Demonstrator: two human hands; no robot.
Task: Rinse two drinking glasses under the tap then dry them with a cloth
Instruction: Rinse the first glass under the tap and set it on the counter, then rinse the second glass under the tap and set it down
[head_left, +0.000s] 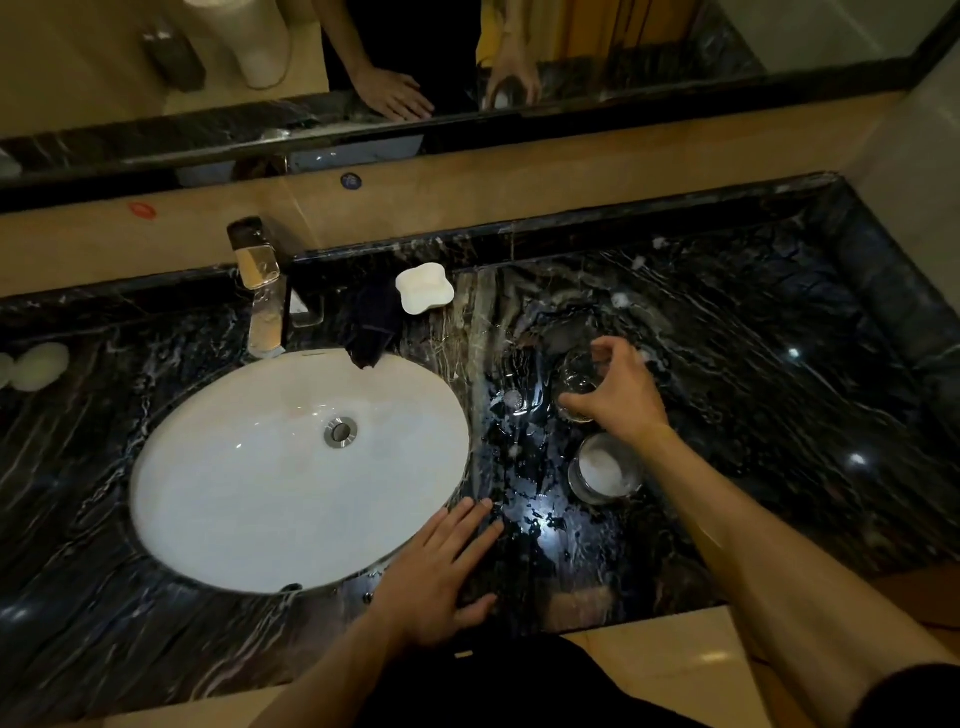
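Observation:
My right hand (621, 392) grips a clear drinking glass (575, 382) from above, on the black marble counter (753, 374) right of the sink. A second glass (605, 467) stands just nearer to me, below that wrist, with a bright white reflection inside. My left hand (441, 566) lies flat with straight fingers on the counter at the sink's front right rim. A dark cloth (371, 325) hangs over the back edge of the white oval sink (249, 493). The chrome tap (260, 291) stands behind the sink; no water runs from it.
A white soap dish (423, 287) sits behind the cloth. Water drops and puddles cover the counter between the sink and the glasses. Pale round objects (36, 364) lie at the far left. A mirror (467, 57) above the backsplash reflects both hands.

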